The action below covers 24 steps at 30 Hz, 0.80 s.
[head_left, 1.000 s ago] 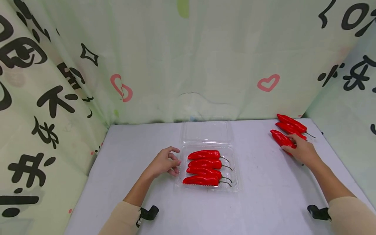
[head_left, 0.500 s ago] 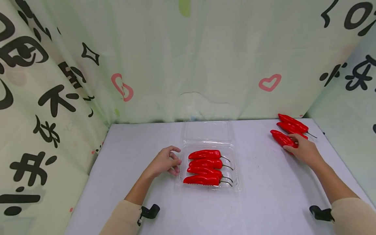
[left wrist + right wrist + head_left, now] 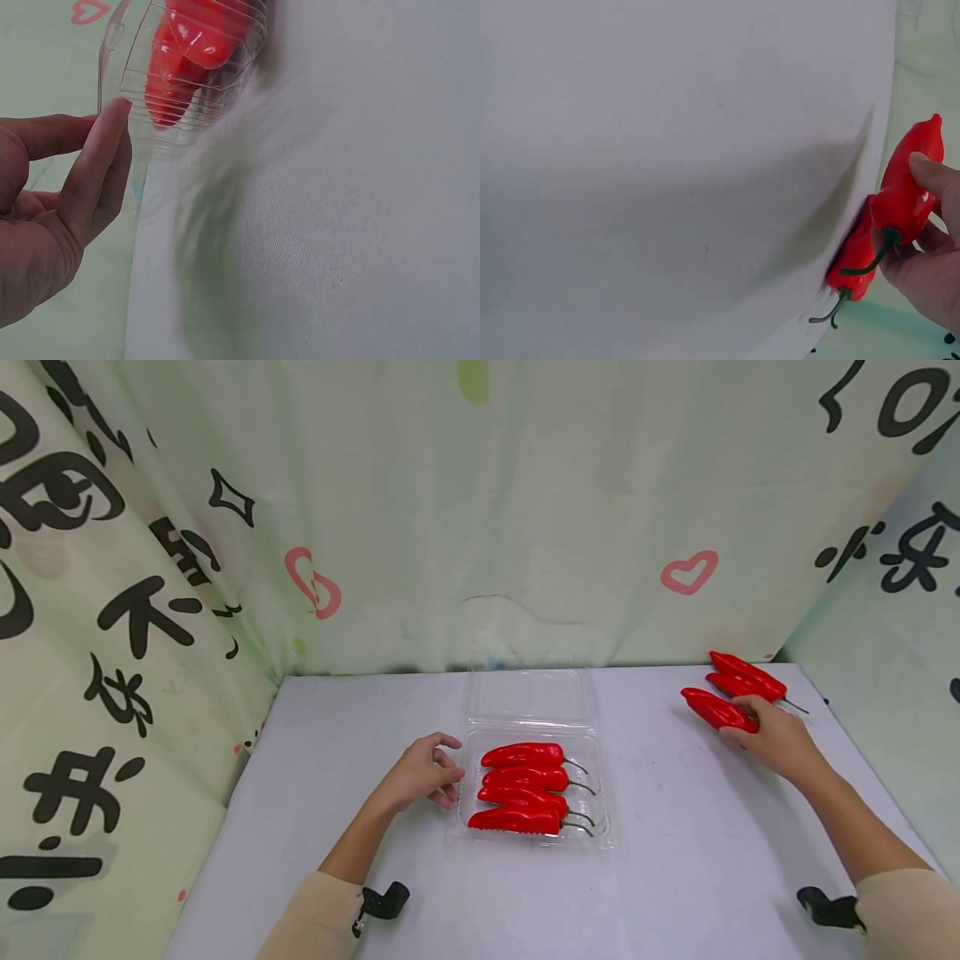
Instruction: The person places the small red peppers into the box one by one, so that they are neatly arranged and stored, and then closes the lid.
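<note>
My right hand grips a red chili pepper between thumb and fingers at the back right of the table. In the right wrist view this pepper has its green stem hanging toward the table. Two more red peppers lie just behind it, partly covered by it and the hand. My left hand is at the left side of a clear plastic box, its fingers loosely bent and fingertips right at the rim. Inside the box, several red peppers lie side by side, stems to the right.
The clear lid of the box is folded back toward the curtain. A white cloth covers the table. A printed curtain encloses the back and sides. Black camera mounts sit at both wrists.
My right hand has raised the pepper slightly and moved it a little leftward, away from the other two. The left hand and the box have stayed in place.
</note>
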### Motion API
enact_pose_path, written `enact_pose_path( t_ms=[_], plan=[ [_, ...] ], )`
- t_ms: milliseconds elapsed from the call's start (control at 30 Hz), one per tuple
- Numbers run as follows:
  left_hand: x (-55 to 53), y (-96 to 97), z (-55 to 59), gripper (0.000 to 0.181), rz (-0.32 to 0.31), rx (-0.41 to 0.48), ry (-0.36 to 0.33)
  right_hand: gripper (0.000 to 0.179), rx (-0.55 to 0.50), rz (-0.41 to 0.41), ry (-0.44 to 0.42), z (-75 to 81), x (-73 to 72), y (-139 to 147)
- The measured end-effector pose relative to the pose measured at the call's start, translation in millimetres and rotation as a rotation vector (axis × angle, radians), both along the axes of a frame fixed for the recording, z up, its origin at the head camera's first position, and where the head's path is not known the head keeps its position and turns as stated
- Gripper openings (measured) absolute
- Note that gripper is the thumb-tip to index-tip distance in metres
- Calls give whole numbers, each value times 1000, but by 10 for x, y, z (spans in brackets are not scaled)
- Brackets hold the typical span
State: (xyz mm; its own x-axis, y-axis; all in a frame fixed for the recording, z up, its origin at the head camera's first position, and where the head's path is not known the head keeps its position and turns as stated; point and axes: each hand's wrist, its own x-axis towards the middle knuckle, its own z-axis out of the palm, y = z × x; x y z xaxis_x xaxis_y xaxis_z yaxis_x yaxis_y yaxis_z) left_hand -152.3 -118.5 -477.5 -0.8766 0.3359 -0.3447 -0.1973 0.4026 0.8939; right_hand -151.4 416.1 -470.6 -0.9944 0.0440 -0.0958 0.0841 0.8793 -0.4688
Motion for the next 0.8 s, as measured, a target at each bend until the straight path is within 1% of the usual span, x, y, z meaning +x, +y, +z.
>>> enact_pose_path(
  t_ms=[333,600,800],
  plan=[
    [0,-1,-5,47,2,6,6,73,12,66,65,144,6,-244],
    [-1,1,1,47,0,2,4,72,26,137,74,273,-9,-449],
    [-5,8,6,47,1,2,-2,73,25,186,45,335,-22,-603]
  ],
)
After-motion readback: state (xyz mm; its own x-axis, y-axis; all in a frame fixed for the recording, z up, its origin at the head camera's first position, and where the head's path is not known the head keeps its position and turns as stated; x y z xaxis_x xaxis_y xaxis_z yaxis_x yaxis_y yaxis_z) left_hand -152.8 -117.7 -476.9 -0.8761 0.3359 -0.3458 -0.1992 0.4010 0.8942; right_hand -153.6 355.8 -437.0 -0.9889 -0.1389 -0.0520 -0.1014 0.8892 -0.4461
